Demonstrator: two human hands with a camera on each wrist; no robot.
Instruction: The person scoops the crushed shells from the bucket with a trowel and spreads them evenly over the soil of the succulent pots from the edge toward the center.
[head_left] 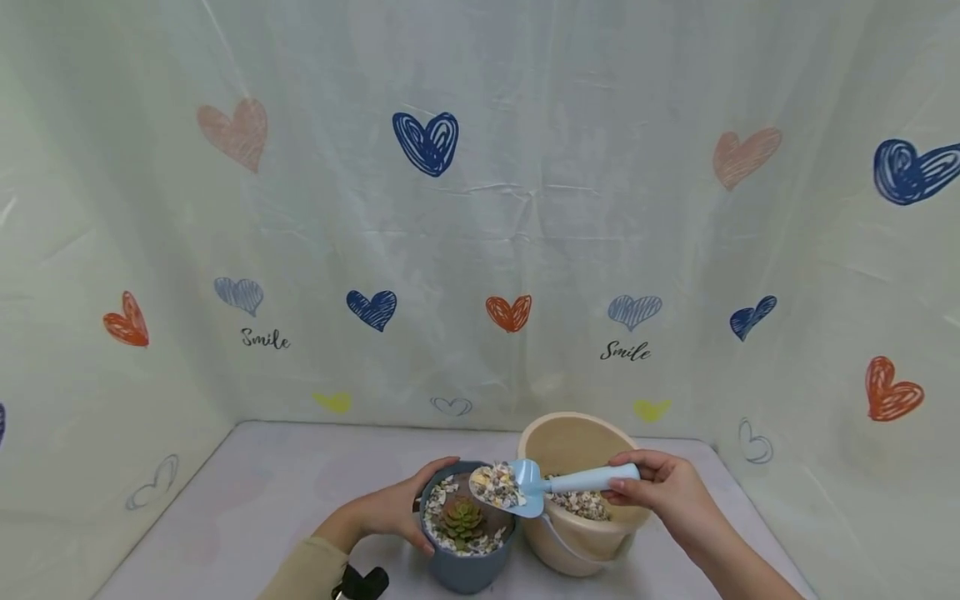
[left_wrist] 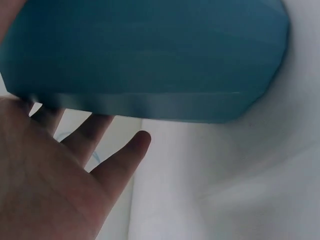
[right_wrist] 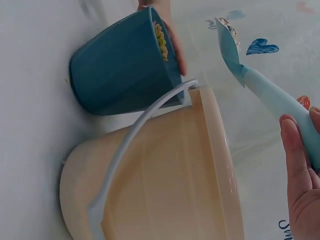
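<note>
A light-blue hand trowel [head_left: 528, 487], heaped with pale gravel [head_left: 498, 485], is held by its handle in my right hand [head_left: 663, 487]. The loaded scoop hangs above the right rim of a blue-grey flower pot [head_left: 468, 575]. Inside the pot, a green succulent [head_left: 461, 518] stands with pale gravel around part of it and bare brown surface elsewhere. My left hand [head_left: 393, 508] grips the pot's left side, thumb in front and fingers at the back. In the left wrist view, fingers [left_wrist: 82, 140] of that hand lie along the pot's wall. The right wrist view shows the trowel [right_wrist: 272, 95] tilted.
A cream bucket [head_left: 577, 542] with more gravel [head_left: 581, 502] inside stands right beside the pot. Its grey handle [right_wrist: 125, 145] hangs down on the near side. Behind the white table [head_left: 300, 450] hangs a pale curtain [head_left: 480, 233] printed with hearts.
</note>
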